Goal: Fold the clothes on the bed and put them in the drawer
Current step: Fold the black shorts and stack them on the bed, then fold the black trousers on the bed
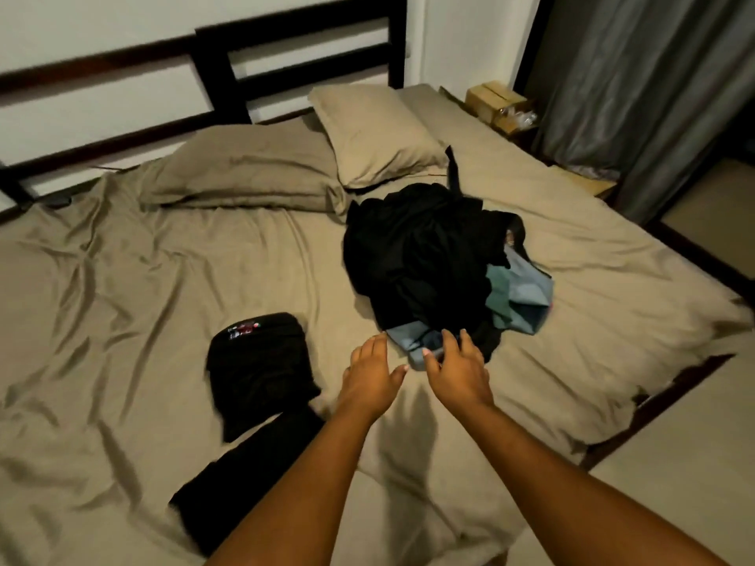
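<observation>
you're at the pick-up step: your left hand (374, 373) and right hand (459, 371) reach with fingers spread, holding nothing. the clothes pile (421, 255) lies at 12 o'clock from them on the bed (122, 300), its blue garment (404, 341) under your right fingertips (a folded black piece (261, 361) lies at 9 o'clock). next, i'd pinch that blue edge and draw it clear.

Both bare forearms stretch forward side by side. The left hand (369, 375) is held palm down, fingers straight and loosely spread. The right hand (459, 371), just beside it, is also palm down with fingers extended, gripping nothing.
</observation>
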The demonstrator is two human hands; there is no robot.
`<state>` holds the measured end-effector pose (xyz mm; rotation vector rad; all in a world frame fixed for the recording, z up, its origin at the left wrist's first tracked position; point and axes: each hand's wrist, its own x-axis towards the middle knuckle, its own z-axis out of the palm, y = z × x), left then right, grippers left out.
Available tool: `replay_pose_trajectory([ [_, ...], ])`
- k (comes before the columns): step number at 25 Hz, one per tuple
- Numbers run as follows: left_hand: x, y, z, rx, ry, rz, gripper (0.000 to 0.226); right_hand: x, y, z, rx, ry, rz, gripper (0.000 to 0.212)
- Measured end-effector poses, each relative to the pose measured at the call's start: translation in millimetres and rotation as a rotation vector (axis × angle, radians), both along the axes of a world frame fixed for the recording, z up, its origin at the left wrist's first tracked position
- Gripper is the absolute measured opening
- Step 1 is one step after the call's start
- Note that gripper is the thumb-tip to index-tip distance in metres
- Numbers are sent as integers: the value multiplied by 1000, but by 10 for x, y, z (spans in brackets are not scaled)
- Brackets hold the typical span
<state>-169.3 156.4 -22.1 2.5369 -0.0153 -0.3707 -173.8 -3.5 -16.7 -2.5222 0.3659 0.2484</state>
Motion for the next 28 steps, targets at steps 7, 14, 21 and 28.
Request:
replay_pose_trajectory([
  [7, 1447, -1108, -8, -130, -27, 269, 77, 1087, -1114, 68, 74, 120, 230, 71],
  [14, 1882, -1618, -137, -282, -34, 601, 31, 1446, -1463, 20, 425, 143, 310, 61],
  [21, 1290, -1878, 609, -1345, 74, 978, 32, 1310, -1394, 270, 1262, 375, -313, 47],
  [28, 27, -1712, 463, -928, 317, 739, 36, 1099, -1181, 497, 1483, 457, -397, 52],
])
